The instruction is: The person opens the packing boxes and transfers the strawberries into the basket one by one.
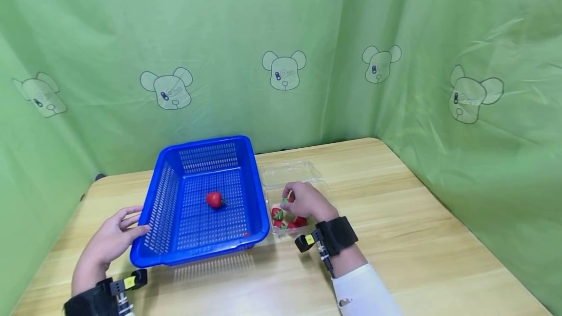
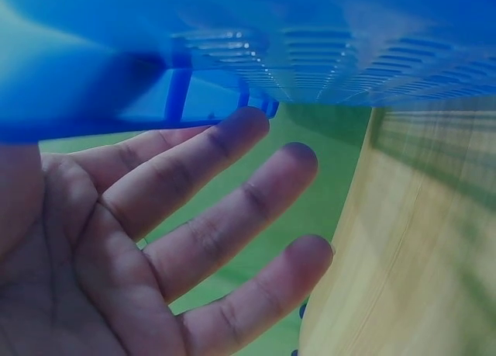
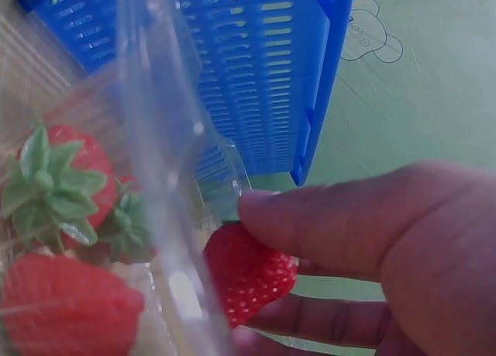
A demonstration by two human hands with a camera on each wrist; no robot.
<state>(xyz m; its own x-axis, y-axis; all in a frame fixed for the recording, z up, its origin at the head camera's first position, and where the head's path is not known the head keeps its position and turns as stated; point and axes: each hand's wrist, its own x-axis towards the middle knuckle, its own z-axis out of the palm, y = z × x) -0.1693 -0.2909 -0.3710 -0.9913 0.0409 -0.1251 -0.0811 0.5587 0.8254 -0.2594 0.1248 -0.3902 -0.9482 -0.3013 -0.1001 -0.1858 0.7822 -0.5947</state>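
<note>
A blue plastic basket (image 1: 210, 244) with slotted walls stands on the left. My left hand (image 1: 115, 235) holds its left rim, thumb over the edge; the other fingers, fairly straight, lie under the rim in the left wrist view. One red strawberry (image 1: 214, 200) lies on the basket floor, and a bit of red shows at its front right corner. My right hand (image 1: 309, 201) pinches a strawberry (image 3: 248, 271) between thumb and fingers, over a clear plastic clamshell box (image 1: 287, 175) with its lid folded back. Several strawberries with green leaves (image 3: 58, 185) lie inside that box.
Both things stand on a light wooden table (image 1: 421, 228), the box close against the basket's right side. A green curtain (image 1: 228, 28) printed with bear heads hangs behind and along the sides. Each wrist wears a black strap (image 1: 337, 235) with a small camera.
</note>
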